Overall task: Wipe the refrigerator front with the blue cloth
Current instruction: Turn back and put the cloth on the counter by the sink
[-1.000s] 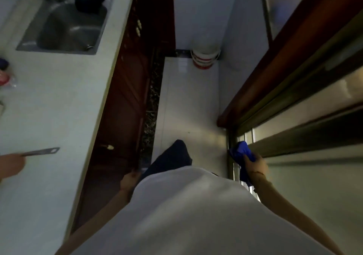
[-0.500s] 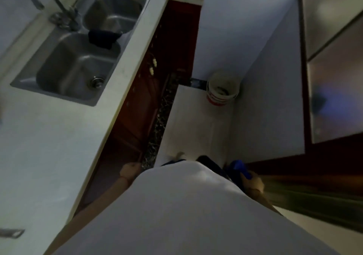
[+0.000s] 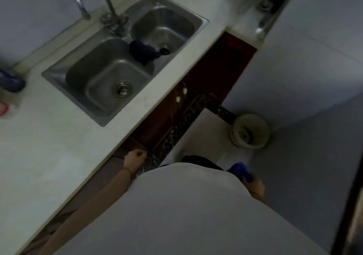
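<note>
1. Right hand (image 3: pixel 254 187): fingers wrapped round the blue cloth (image 3: pixel 241 171), bunched, held low at the hip, on the far side of the body from the sink (image 3: pixel 125 58). Cloth presses on nothing visible; only the grey wall (image 3: pixel 306 156) is beside it.
2. Left hand (image 3: pixel 135 159): fingers curled into a loose fist, empty, hanging below the counter (image 3: pixel 49 146) edge, in front of the dark red cabinet (image 3: pixel 176 107).
3. Change vs. 1.0 s ago: cloth was pressed against the refrigerator's edge; now it is off, and the refrigerator front is out of view.
4. View has swung toward the sink: both basins and the tap (image 3: pixel 106 5) show fully, dark rag (image 3: pixel 142 52) on the divider.
5. Bucket (image 3: pixel 249 131) stands on the floor, right of the sink, beyond the cloth.
</note>
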`<state>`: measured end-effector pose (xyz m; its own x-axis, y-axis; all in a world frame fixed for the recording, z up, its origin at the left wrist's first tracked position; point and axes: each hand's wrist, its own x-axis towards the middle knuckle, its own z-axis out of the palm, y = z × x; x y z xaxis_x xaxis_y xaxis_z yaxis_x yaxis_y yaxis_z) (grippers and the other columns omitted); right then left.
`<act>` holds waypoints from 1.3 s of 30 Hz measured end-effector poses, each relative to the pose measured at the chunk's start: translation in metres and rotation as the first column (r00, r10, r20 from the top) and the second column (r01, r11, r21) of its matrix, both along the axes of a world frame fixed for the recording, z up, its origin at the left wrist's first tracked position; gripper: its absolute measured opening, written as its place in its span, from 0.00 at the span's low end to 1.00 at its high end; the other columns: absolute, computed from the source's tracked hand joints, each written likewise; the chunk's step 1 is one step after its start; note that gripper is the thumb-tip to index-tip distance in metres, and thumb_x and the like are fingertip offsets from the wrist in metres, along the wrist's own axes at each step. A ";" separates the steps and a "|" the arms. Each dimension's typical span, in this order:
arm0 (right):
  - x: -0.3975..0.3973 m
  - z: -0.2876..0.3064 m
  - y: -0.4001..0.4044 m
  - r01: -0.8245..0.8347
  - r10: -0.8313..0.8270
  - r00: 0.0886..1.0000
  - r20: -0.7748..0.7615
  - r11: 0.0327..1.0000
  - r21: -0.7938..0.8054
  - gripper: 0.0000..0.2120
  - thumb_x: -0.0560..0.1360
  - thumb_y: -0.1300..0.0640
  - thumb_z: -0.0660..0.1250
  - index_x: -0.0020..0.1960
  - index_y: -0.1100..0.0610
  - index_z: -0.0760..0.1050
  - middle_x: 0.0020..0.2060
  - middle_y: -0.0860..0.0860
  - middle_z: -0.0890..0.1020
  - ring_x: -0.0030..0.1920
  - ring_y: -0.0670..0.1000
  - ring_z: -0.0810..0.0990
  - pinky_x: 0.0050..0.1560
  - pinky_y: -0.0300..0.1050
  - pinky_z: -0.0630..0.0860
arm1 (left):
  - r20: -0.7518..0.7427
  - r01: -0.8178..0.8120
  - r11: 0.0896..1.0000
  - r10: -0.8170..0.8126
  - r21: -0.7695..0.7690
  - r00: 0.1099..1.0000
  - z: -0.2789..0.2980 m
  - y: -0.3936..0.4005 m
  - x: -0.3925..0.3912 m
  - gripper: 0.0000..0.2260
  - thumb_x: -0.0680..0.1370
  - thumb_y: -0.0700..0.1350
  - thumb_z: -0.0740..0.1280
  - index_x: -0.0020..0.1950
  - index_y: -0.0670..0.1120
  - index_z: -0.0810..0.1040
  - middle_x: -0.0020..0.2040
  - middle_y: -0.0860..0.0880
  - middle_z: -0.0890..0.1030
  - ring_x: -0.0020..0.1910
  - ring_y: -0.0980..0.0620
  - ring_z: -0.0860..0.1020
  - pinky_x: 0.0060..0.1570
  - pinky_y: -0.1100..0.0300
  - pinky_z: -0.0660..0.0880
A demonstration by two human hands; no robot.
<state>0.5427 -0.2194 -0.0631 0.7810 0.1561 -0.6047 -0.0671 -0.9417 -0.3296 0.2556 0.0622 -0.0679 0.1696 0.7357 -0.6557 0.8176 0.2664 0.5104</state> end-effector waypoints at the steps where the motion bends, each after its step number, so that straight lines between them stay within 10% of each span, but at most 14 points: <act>1: 0.021 0.004 0.023 -0.056 0.056 0.998 0.017 0.998 0.023 0.16 0.79 0.55 0.60 0.63 0.61 0.72 0.57 0.62 0.79 0.55 0.62 0.78 0.54 0.51 0.73 | -0.014 0.000 0.999 0.000 0.034 1.000 0.003 0.003 0.002 0.12 0.80 0.43 0.63 0.58 0.40 0.81 0.58 0.41 0.83 0.57 0.41 0.80 0.56 0.55 0.74; 7: 0.084 0.020 0.169 -0.547 0.508 0.832 0.224 0.820 0.172 0.21 0.77 0.56 0.65 0.68 0.62 0.70 0.61 0.64 0.77 0.59 0.65 0.76 0.60 0.56 0.73 | 0.006 -0.168 0.969 0.170 0.178 0.985 0.024 0.008 0.007 0.11 0.80 0.41 0.63 0.59 0.42 0.81 0.56 0.41 0.84 0.55 0.42 0.81 0.52 0.58 0.72; 13: 0.041 0.043 0.295 -0.885 0.809 0.459 0.367 0.384 0.262 0.19 0.77 0.58 0.64 0.67 0.60 0.71 0.62 0.60 0.77 0.61 0.62 0.75 0.64 0.52 0.71 | 0.053 -0.356 0.854 0.365 0.378 0.930 0.046 0.014 -0.026 0.09 0.78 0.41 0.65 0.56 0.44 0.80 0.52 0.43 0.85 0.50 0.44 0.82 0.51 0.56 0.77; 26: -0.255 0.062 0.473 -0.889 0.828 -0.188 0.528 -0.372 0.266 0.21 0.78 0.58 0.62 0.71 0.54 0.67 0.63 0.54 0.76 0.62 0.54 0.74 0.66 0.48 0.71 | -0.262 -0.300 0.751 0.528 0.589 0.808 0.059 0.037 -0.206 0.13 0.75 0.40 0.67 0.59 0.41 0.79 0.54 0.40 0.83 0.50 0.37 0.81 0.48 0.48 0.77; 33: -0.352 0.042 0.507 -0.847 0.821 -0.416 0.392 -0.507 0.163 0.21 0.79 0.59 0.59 0.72 0.56 0.65 0.68 0.55 0.72 0.67 0.55 0.70 0.72 0.48 0.65 | -0.352 -0.262 0.810 0.487 0.525 0.800 0.048 0.043 -0.260 0.13 0.70 0.38 0.71 0.54 0.41 0.81 0.48 0.42 0.84 0.44 0.39 0.82 0.40 0.50 0.79; 39: -0.348 0.040 0.504 -0.842 0.835 -0.404 0.372 -0.499 0.206 0.23 0.77 0.54 0.63 0.71 0.54 0.66 0.67 0.52 0.73 0.68 0.53 0.70 0.72 0.48 0.65 | -0.348 -0.289 0.825 0.486 0.486 0.801 0.037 0.050 -0.269 0.12 0.74 0.40 0.68 0.56 0.41 0.80 0.51 0.42 0.84 0.48 0.39 0.82 0.45 0.49 0.79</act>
<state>0.1945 0.2844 -0.0227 -0.6636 0.7137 -0.2241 0.7016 0.4899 -0.5175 -0.0136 0.1127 -0.0307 -0.4201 0.8786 -0.2270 0.8453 0.4699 0.2542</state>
